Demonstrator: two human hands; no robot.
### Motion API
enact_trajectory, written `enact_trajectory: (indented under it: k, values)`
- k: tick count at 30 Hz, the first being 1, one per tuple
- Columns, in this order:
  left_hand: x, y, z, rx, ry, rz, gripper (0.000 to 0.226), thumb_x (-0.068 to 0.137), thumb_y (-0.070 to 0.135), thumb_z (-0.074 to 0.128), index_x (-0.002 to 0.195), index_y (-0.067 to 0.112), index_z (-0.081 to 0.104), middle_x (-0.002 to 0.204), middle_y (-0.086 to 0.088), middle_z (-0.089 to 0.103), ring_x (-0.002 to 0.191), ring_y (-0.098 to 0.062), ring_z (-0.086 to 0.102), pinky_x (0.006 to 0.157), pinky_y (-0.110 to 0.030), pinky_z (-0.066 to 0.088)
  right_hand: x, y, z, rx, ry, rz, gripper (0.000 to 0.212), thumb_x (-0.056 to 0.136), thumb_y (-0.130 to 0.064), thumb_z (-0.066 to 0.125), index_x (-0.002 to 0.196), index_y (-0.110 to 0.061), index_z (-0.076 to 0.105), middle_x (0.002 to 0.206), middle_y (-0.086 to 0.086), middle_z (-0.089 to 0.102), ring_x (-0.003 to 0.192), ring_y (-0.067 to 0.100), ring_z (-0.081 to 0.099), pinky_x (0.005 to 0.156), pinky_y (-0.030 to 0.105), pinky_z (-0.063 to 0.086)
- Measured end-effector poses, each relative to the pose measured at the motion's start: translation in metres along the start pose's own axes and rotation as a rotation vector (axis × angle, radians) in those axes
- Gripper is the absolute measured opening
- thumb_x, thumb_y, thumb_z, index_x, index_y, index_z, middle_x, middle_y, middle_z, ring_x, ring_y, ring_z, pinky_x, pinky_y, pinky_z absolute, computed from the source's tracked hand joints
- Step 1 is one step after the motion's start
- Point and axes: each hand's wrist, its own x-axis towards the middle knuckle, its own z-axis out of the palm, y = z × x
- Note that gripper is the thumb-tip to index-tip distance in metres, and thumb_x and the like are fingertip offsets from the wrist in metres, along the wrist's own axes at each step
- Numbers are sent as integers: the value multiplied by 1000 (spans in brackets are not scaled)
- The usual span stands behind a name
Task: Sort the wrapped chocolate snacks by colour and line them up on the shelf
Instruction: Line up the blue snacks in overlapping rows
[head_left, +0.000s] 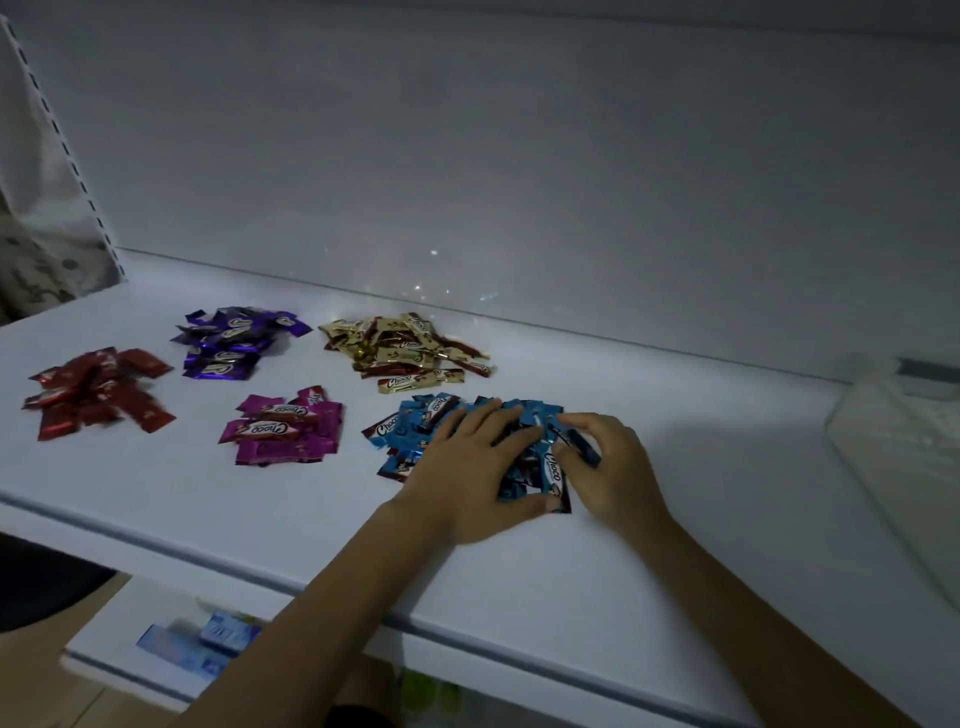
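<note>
So our left hand (467, 467) lies flat on the blue pile (410, 431), probably steadying it, while our right hand (608, 467) pinches one wrapper (582, 448).

Red wrappers (98, 392), purple wrappers (228, 343), magenta wrappers (283, 431), gold wrappers (405, 348), blue wrappers (405, 436): glossy crinkled film, foil-like, catching highlights. Shelf (701, 493): smooth, white, satin sheen. Back panel (519, 156): smooth, faintly reflective. Container (904, 457): translucent, smooth, plastic-looking.

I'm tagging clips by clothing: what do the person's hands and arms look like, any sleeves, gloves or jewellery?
The left hand and right hand wear no gloves; no ring, watch or bracelet shows. Both forearms are uncovered to the frame's edge, no sleeve in view.
</note>
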Motion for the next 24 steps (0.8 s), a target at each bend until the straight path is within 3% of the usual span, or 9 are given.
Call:
enact_trajectory:
  k: [3, 6, 8, 11, 13, 16, 19, 21, 24]
  values:
    - [2, 5, -5, 42, 12, -24, 91, 76, 84, 33, 151, 33, 21, 159, 4, 15, 147, -18, 5, 119, -46, -4, -1, 3, -4, -5, -19, -6, 29, 85, -9, 64, 115, -12, 65, 110, 3, 67, 104, 20, 59, 92, 35, 47]
    - [9, 14, -9, 43, -39, 3, 102, 72, 86, 35, 153, 28, 12, 162, 1, 6, 148, -18, -1, 118, -46, -9, -3, 4, -7, 106, -47, -25, 29, 85, 2, 61, 112, -9, 65, 104, 1, 68, 93, 10, 62, 81, 12, 47]
    - [17, 21, -10, 33, -84, 41, 101, 76, 81, 42, 153, 24, 11, 159, -1, 19, 147, -17, 10, 118, -42, -5, -3, 4, -7, 190, 3, -22, 25, 86, 6, 59, 107, -6, 66, 98, 0, 68, 88, 8, 64, 77, 7, 47]
    - [26, 22, -12, 5, -60, 30, 93, 83, 70, 48, 153, 22, 8, 152, -3, 37, 140, -19, 31, 116, -36, 10, 2, 3, -8, 295, 70, 22, 21, 88, 4, 57, 105, -5, 66, 93, -3, 67, 85, 6, 64, 75, 10, 49]
    - [27, 22, -9, 36, -25, 30, 87, 86, 66, 46, 153, 23, 11, 151, -2, 37, 138, -21, 32, 114, -37, 14, 3, 4, -8, 318, 73, 44, 21, 88, 3, 58, 105, -6, 65, 91, -6, 66, 85, 6, 64, 74, 11, 49]
    - [29, 29, -2, 99, -30, 13, 91, 84, 75, 37, 153, 24, 10, 157, -1, 24, 143, -21, 21, 116, -43, 10, 1, 8, -7, 344, 70, 63, 21, 88, 0, 60, 106, -11, 63, 87, -7, 66, 83, 5, 65, 73, 15, 51]
    - [32, 32, 5, 62, -63, -100, 90, 81, 79, 32, 152, 36, -1, 161, -2, 9, 148, -29, 4, 116, -57, 1, 1, 9, -7, 413, 86, 109, 21, 88, -3, 61, 106, -14, 62, 89, -4, 67, 85, 8, 66, 72, 23, 56]
    - [33, 29, 7, 53, -36, -135, 85, 82, 78, 33, 150, 42, -3, 160, -4, 16, 146, -30, 13, 113, -57, 9, 3, 9, -7, 473, 113, 142, 21, 88, -2, 60, 106, -13, 62, 90, 1, 68, 86, 13, 67, 73, 28, 57]
    - [34, 27, 6, 80, 60, -116, 72, 88, 63, 39, 150, 37, 13, 146, 1, 40, 131, -24, 37, 103, -46, 26, 5, 10, -8, 542, 133, 177, 20, 89, 2, 57, 101, -14, 61, 88, 3, 68, 82, 16, 68, 71, 30, 57]
